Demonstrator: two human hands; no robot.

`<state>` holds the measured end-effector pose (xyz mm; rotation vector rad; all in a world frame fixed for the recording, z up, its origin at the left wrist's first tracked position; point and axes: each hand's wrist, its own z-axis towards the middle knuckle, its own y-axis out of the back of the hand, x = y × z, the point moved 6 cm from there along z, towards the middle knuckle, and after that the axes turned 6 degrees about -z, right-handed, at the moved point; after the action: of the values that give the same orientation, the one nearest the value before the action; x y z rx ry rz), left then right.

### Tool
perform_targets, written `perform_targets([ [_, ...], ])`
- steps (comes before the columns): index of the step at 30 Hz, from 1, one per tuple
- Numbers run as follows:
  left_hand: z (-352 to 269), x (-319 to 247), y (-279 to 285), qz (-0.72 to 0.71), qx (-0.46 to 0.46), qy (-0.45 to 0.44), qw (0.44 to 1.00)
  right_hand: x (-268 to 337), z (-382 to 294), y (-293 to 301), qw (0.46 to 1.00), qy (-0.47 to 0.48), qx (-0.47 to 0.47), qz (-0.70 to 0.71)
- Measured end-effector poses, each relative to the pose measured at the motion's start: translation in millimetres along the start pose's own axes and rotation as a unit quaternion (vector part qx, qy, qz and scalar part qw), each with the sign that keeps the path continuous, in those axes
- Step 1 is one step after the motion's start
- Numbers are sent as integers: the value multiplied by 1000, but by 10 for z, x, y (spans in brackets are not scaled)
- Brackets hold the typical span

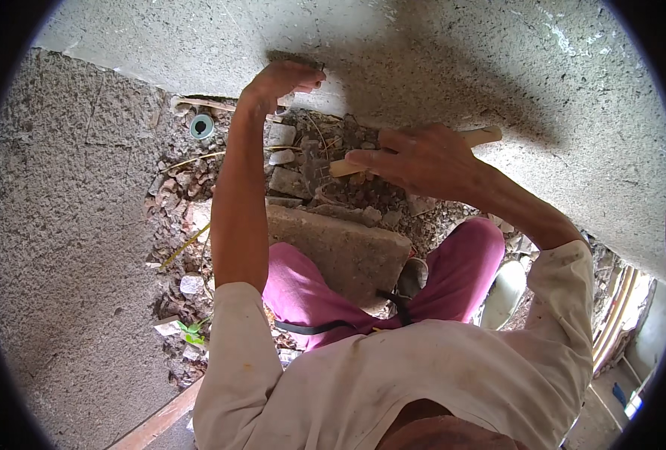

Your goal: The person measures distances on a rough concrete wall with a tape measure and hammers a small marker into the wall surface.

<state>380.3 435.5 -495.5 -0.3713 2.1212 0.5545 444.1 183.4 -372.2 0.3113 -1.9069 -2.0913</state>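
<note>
My left hand [285, 84] is raised at the concrete wall [451, 73], its fingers pinched together. A thin dark object [322, 67], perhaps a nail, pokes out at the fingertips; most of it is hidden. Lower and to the right, my right hand [428, 157] grips a round wooden handle [482, 136]. One end of the handle sticks out past the wrist side, the other beyond the thumb. A blurred grey shape lies by the thumb-side end, and I cannot tell whether it is a tool head joined to the handle.
Rubble and dry leaves [181, 197] fill the gap below the wall. A concrete block [344, 247] lies between my knees. To the left are a pale pipe end [201, 127], a small green plant [193, 333] and a rough concrete surface [68, 225]. Long poles [617, 315] lean at right.
</note>
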Motion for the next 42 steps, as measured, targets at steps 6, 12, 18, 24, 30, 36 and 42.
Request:
perform_targets([
  [6,-5,-28,-37,3,13,-8,1000,-11,33,-53,1000,5,15,-22],
  [12,40,16,-13,-12,21,-31,999,-5,56,-93,1000,14,10,-13],
  [18,51,14,-8,-23,23,-29,999,-33,91,-109,999,20,28,-35],
  [24,73,27,19,-16,40,-31,999,-99,68,-221,998,19,15,-63],
  [30,12,-4,9,1,2,-3,1000,-81,114,-195,998,23,20,-56],
  [36,-29,-2,28,-16,12,-12,1000,-59,142,-226,997,42,6,-69],
  [42,2,-42,-4,0,13,2,1000,-288,232,-378,991,2,85,-106],
])
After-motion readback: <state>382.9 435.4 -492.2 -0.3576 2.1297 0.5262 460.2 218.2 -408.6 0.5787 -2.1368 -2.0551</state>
